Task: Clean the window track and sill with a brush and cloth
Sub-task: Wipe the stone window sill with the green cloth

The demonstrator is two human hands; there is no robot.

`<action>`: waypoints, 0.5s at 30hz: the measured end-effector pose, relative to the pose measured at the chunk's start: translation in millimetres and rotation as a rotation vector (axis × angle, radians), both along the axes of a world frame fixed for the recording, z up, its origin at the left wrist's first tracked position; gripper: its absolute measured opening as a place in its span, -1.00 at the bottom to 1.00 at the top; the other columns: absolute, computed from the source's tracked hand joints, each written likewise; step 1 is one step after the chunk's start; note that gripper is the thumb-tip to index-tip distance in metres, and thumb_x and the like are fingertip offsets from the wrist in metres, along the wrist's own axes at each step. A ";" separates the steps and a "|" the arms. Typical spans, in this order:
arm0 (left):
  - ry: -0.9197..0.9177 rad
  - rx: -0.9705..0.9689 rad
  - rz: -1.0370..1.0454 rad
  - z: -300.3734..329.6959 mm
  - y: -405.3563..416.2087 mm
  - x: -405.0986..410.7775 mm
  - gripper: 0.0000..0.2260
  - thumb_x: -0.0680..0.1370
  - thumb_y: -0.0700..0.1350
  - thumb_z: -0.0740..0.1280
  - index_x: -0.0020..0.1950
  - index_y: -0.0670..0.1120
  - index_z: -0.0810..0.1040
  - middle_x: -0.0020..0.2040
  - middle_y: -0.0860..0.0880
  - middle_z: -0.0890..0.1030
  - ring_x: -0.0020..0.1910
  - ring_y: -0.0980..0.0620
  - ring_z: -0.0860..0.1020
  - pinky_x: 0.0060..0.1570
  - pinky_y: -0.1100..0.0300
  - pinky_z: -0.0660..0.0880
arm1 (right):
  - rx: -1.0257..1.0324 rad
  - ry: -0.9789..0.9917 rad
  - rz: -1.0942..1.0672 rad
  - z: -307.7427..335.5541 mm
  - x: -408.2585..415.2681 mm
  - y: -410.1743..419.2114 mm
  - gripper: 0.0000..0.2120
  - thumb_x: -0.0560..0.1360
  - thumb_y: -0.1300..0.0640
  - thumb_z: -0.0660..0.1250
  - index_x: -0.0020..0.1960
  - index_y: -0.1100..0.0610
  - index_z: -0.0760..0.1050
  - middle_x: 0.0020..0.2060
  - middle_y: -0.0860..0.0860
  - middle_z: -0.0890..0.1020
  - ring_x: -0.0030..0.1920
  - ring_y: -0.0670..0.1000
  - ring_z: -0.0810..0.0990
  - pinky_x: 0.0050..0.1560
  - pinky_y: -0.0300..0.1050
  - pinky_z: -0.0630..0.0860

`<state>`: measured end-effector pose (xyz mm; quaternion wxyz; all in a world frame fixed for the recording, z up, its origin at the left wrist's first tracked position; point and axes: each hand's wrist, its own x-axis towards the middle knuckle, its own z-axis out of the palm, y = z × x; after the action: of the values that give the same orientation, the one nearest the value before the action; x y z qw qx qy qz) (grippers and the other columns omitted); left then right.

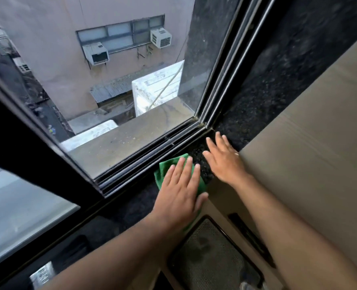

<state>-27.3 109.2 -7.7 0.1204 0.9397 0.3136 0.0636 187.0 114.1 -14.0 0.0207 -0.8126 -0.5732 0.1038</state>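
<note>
A green cloth (pixel 166 166) lies on the dark speckled stone sill (pixel 200 151), right beside the black window track (pixel 152 158). My left hand (pixel 180 191) presses flat on the cloth with the fingers spread, covering most of it. To the right, my right hand (pixel 222 159) rests flat on the bare sill near the track's corner, fingers apart and holding nothing. The track has several parallel rails that run from lower left to the corner at upper right. No brush is in view.
A beige wall panel (pixel 311 147) borders the sill on the right. The sliding window's black frame (pixel 27 130) crosses the left side. Below the sill sits a beige unit with a dark mesh grille (pixel 213 254). Outside stand a concrete ledge (pixel 123 141) and air-conditioner units.
</note>
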 end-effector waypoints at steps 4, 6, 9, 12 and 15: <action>0.128 -0.005 0.093 -18.2 16.2 29.6 -0.38 0.63 0.24 -0.17 0.60 -0.09 -0.05 0.61 -0.12 -0.07 0.57 -0.13 -0.20 0.53 -0.08 -0.22 | -0.018 -0.089 0.017 -19.0 -5.2 -1.1 -0.43 0.64 -0.17 -0.08 0.60 0.01 0.04 0.61 0.12 0.02 0.59 0.15 -0.05 0.55 0.14 -0.06; 0.101 0.000 0.089 -24.8 15.0 20.4 -0.40 0.64 0.20 -0.15 0.59 -0.10 0.01 0.61 -0.12 -0.01 0.58 -0.12 -0.14 0.54 -0.08 -0.16 | 0.000 -0.109 0.013 -22.9 -5.0 -0.3 -0.43 0.64 -0.18 -0.08 0.59 0.01 0.05 0.60 0.11 0.04 0.59 0.15 -0.03 0.54 0.15 -0.06; 0.080 0.005 0.039 -23.6 5.0 -5.8 -0.43 0.65 0.18 -0.08 0.58 -0.12 0.09 0.60 -0.13 0.07 0.58 -0.12 -0.05 0.54 -0.09 -0.03 | 0.014 -0.121 0.025 -24.2 -3.8 -2.3 -0.44 0.65 -0.15 -0.02 0.59 0.03 0.07 0.60 0.13 0.06 0.58 0.18 0.00 0.53 0.17 -0.04; 0.127 0.019 -0.029 -24.0 -10.0 -67.1 -0.43 0.65 0.17 -0.02 0.57 -0.11 0.14 0.59 -0.12 0.12 0.58 -0.13 0.00 0.52 -0.11 0.06 | 0.023 -0.113 0.033 -23.1 -4.2 -0.7 -0.42 0.63 -0.15 -0.04 0.58 0.06 0.11 0.59 0.17 0.09 0.57 0.22 0.04 0.52 0.20 0.00; 0.199 0.004 -0.057 -23.7 -31.7 -122.1 -0.42 0.65 0.18 -0.02 0.58 -0.10 0.09 0.60 -0.11 0.07 0.59 -0.12 -0.04 0.50 -0.12 0.05 | 0.054 -0.093 0.004 -23.9 -5.5 -3.8 -0.37 0.58 -0.18 -0.08 0.57 0.08 0.16 0.58 0.19 0.14 0.56 0.24 0.09 0.52 0.22 0.04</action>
<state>-149.4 77.6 -31.5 0.0883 0.9502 0.2970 -0.0326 181.5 110.4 -37.9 0.0159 -0.8144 -0.5779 0.0505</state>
